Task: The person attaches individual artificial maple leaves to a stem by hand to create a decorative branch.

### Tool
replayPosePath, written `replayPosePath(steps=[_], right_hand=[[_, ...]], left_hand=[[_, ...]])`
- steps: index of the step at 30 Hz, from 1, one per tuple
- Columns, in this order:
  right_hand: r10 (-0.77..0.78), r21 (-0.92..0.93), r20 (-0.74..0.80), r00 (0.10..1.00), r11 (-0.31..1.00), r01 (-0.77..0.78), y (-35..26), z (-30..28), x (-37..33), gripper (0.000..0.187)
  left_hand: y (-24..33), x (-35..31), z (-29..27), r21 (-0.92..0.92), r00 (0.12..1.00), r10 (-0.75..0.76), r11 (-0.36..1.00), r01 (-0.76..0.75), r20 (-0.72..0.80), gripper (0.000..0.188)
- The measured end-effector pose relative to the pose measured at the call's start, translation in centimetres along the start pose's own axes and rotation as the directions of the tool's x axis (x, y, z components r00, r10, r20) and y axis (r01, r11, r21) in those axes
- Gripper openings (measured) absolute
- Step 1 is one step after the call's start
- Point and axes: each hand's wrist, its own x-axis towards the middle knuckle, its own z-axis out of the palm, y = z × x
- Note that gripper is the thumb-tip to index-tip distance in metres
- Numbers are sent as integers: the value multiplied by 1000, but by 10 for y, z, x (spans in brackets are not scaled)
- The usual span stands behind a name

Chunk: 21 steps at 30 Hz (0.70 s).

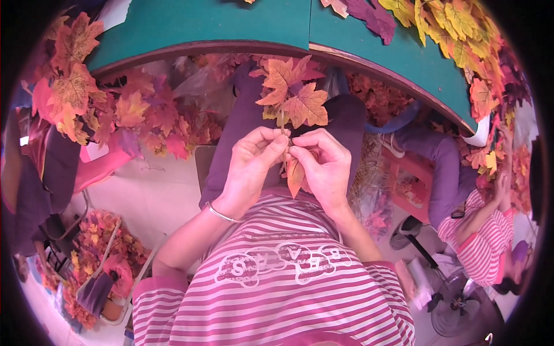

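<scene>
Close together above my lap, both hands pinch a thin stem of an artificial maple leaf garland. My left hand [252,160] is closed, its thumb and fingertips on the stem. Against it, my right hand [326,167] is also closed, pinching the stem at the same spot. Orange-yellow maple leaves [306,106] of the garland fan out beyond my fingertips. A single orange leaf [295,177] hangs below, between the hands. The exact join under my fingers is hidden.
A green table [231,23] curves across the far side. Yellow leaves [459,26] pile on its right end; orange leaves [75,86] drape over its left. More leaves fill a holder [109,236] at lower left. At right sits another person [482,230], near a fan [456,303].
</scene>
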Motion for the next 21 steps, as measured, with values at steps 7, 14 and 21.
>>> replayPosePath(steps=[7, 14, 21], right_hand=[[-157, -276, 62, 986, 947, 168, -3, -8, 6, 13], [-483, -400, 170, 859, 763, 508, -5, -19, 29, 20], [-371, -163, 282, 885, 890, 425, -6, -20, 48, 15]], left_hand=[[4, -1, 6, 7, 990, -137, 991, 137, 35, 11], [7, -16, 22, -89, 967, -237, 965, 245, 96, 18], [17, -17, 9, -369, 922, -249, 861, 351, 297, 26]])
